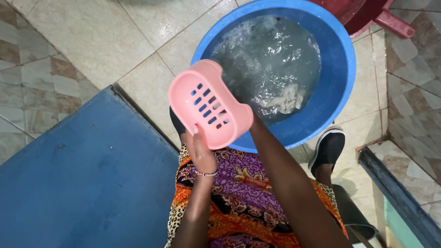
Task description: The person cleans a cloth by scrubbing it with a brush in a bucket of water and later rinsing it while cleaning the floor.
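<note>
I hold a pink soap dish (210,104) up in front of me, slotted face toward me, tilted so its long side runs from upper left to lower right. My left hand (200,151) grips its lower edge, thumb pressed on the rim, fingers wrapped behind it out of sight. My right hand is hidden behind the dish's lower right corner; only the forearm shows running up to it, so I cannot tell whether that grip is closed or spread.

The dish hangs over the near rim of a round blue basin (342,69) standing on the tiled floor (87,32). The basin holds soapy grey water with a pale cloth (287,98) sunk in it, right of the dish. The dish covers the basin's lower left rim from my view.

To my left a flat blue board (87,174) fills the lower left, its edge running close along my lap and just beside the basin. Above it the floor lies open up to the top left. At the top right a dark red plastic piece (367,16) overlaps the basin's far rim. My foot in a black shoe (327,148) sits just beside the basin's right lower rim, and a blue ledge (397,193) slants along the right edge, narrowing that side.
</note>
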